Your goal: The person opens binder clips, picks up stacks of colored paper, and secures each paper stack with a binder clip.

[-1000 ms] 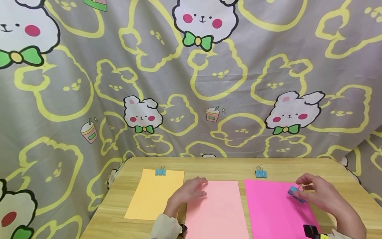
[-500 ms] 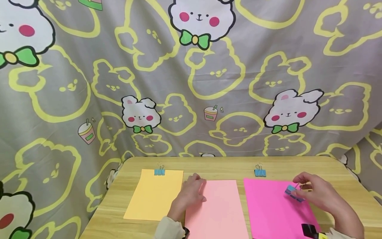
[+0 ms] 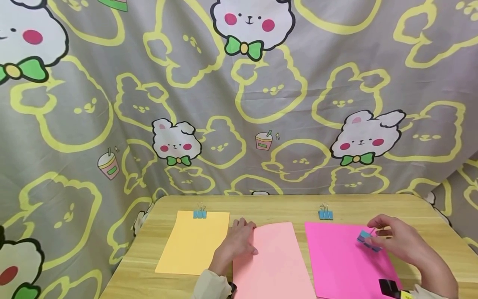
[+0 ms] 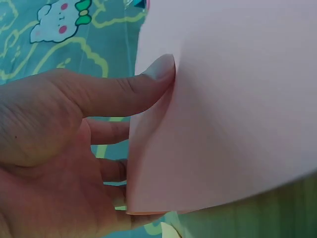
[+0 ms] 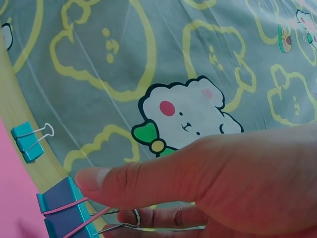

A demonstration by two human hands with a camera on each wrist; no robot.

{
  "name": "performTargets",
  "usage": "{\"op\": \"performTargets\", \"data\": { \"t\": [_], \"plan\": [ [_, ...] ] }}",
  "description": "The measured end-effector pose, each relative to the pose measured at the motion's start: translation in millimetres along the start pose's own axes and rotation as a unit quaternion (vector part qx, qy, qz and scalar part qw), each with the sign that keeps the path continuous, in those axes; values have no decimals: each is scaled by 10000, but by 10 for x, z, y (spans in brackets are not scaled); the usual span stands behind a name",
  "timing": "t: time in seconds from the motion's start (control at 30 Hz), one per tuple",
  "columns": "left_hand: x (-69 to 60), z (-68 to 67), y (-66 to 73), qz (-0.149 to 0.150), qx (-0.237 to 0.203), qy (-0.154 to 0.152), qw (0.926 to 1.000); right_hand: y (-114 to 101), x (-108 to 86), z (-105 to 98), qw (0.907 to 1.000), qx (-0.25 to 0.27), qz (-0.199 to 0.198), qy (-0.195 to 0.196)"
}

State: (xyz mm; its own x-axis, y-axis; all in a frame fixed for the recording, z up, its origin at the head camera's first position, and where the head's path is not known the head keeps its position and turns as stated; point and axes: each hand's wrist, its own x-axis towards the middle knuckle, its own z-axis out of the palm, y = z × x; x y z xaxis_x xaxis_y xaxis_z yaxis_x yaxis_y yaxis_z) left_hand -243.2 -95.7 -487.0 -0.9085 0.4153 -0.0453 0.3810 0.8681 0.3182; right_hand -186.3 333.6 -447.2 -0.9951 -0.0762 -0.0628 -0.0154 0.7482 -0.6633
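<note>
My left hand (image 3: 237, 245) pinches the left edge of the light pink paper (image 3: 274, 261), and the sheet bows up slightly. The left wrist view shows the thumb on top of the paper (image 4: 223, 124), with the other fingers behind its edge. Over the magenta paper (image 3: 343, 257), my right hand (image 3: 401, 241) holds a blue binder clip (image 3: 369, 241) by its wire handles. In the right wrist view the thumb presses on the clip (image 5: 67, 210), whose handles run between thumb and fingers.
A yellow paper (image 3: 196, 245) lies at the left with a blue clip (image 3: 199, 214) at its top edge. Another blue clip (image 3: 326, 214) stands on the wooden table (image 3: 261, 205) behind the magenta paper. A patterned curtain (image 3: 224, 99) hangs beyond the table.
The light pink paper's top edge, flat before, has lifted and curved, its right corner shifting left. My left hand moved slightly right onto the paper earlier. The right hand barely moved.
</note>
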Motion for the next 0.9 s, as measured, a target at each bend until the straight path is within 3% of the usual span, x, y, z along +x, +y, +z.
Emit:
{"op": "performTargets", "data": {
  "t": [0.43,0.73,0.9],
  "plan": [
    [-18,-26,40,-236,84,-43,9997,-12,17,24,10000,-68,34,-31],
    [-5,-22,24,-111,-322,-3,9994,-15,21,31,9999,-95,50,-38],
    [-6,-18,2,-52,-339,-41,9994,-46,18,38,9999,-154,-60,-10]
  ]
}}
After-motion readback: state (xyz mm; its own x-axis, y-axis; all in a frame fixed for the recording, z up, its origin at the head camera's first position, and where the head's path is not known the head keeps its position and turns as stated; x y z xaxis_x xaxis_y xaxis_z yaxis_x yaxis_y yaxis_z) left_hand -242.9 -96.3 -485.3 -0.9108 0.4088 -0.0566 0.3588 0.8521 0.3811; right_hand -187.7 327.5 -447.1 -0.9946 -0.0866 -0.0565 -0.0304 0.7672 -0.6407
